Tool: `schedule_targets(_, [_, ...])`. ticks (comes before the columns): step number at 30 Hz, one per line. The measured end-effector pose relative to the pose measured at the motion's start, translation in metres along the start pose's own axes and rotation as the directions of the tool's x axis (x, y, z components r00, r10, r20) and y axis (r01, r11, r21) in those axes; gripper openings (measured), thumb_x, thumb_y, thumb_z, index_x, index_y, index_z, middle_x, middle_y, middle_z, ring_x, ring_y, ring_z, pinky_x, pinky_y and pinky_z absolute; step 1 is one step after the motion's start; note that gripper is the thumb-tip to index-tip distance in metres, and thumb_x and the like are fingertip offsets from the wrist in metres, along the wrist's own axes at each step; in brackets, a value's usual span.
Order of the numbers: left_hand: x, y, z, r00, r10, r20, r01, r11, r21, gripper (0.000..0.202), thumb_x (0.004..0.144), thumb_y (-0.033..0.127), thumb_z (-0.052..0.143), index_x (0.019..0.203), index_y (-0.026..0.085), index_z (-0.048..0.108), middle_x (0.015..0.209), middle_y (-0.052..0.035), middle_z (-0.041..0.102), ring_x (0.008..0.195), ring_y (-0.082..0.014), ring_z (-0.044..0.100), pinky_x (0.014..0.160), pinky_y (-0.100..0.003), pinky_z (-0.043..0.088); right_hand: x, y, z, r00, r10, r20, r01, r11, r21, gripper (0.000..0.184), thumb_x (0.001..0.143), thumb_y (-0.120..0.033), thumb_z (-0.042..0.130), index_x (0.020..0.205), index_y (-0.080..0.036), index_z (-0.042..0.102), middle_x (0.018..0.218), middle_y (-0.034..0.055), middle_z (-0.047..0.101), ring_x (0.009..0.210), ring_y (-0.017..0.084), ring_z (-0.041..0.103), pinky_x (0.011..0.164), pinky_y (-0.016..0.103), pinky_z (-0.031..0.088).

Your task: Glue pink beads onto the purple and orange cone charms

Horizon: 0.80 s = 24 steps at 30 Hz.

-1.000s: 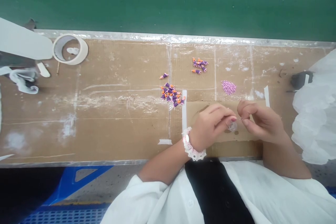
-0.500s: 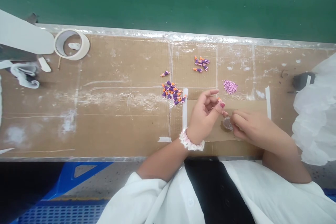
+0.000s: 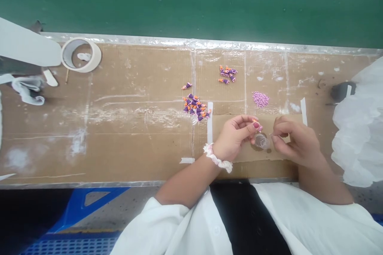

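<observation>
Small clear jar (image 3: 262,142) on a cardboard worktop (image 3: 119,143) — pinched grips either side.
Left grip (image 3: 235,135) closes on a tiny purple-and-orange charm (image 3: 255,121); right grip (image 3: 295,139) pinches a thin metal needle (image 3: 271,134) — the jar stands between them.

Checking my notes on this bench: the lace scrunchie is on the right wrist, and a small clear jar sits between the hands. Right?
No: the head view shows the scrunchie on the left wrist. The clear jar does sit between the left hand and right hand.
</observation>
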<state>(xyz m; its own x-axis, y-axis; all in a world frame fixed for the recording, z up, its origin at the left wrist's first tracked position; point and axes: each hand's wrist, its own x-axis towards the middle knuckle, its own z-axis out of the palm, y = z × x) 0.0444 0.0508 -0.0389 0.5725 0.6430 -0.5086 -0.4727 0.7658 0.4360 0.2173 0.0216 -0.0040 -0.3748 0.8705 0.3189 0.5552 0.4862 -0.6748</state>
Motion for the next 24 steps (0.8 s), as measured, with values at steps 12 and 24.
schedule_targets(12, [-0.002,-0.004,0.003,0.998,-0.059,0.028,0.061,0.997,-0.056,0.032,0.061,0.029,0.083,0.074,0.012,0.06,0.067,0.0006,0.062,0.054,-0.0046,0.052,0.046,-0.017,0.039,-0.003,0.0,0.018,0.99,-0.093,-0.108,0.07,0.978,-0.196,0.022,0.079,-0.003,0.056,0.084,-0.021,0.045,0.065,-0.0038,0.045,0.053,0.009,0.044,0.045,0.02,0.037])
schedule_targets(24, [-0.004,-0.001,0.005,1.0,0.017,0.025,-0.018,0.998,0.057,0.037,0.058,0.034,0.085,0.073,0.013,0.058,0.061,0.0031,0.058,0.051,-0.005,0.052,0.045,-0.017,0.041,-0.005,0.0,0.017,0.998,-0.033,-0.062,0.023,0.988,-0.153,0.024,0.078,0.0,0.056,0.086,-0.02,0.045,0.067,-0.004,0.042,0.053,0.008,0.041,0.045,0.02,0.032])
